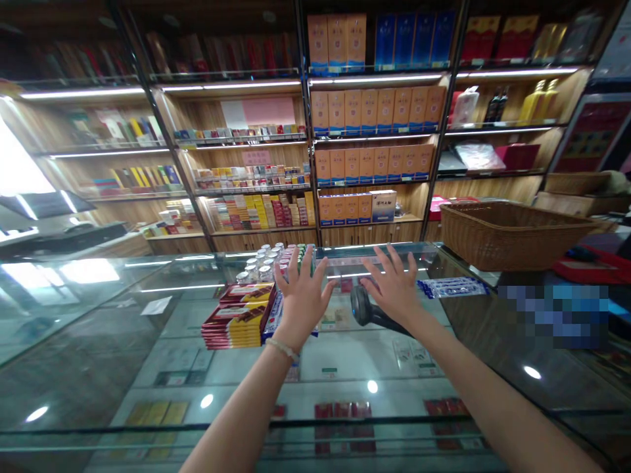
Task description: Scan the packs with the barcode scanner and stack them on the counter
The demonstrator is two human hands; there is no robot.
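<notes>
My left hand (302, 299) is open over the glass counter (315, 358), its fingers spread and nothing in them. Just left of it are stacked chocolate bars (236, 322) in red and yellow wrappers, and blue-and-white packets (274, 315) partly hidden by the hand. Behind these stand several cans (254, 264) with pale lids. Also open with spread fingers, my right hand (394, 289) holds nothing. A black barcode scanner (362, 307) lies beneath and beside it, its handle partly covered by my forearm. Whether the right hand touches the scanner I cannot tell.
A wicker basket (513, 233) stands at the back right. Blue-and-white packets (453, 287) lie in front of it. Packs (342, 427) show under the glass. Behind the counter, shelves hold rows of orange boxes (377, 108). A white paper (156, 305) lies at the left.
</notes>
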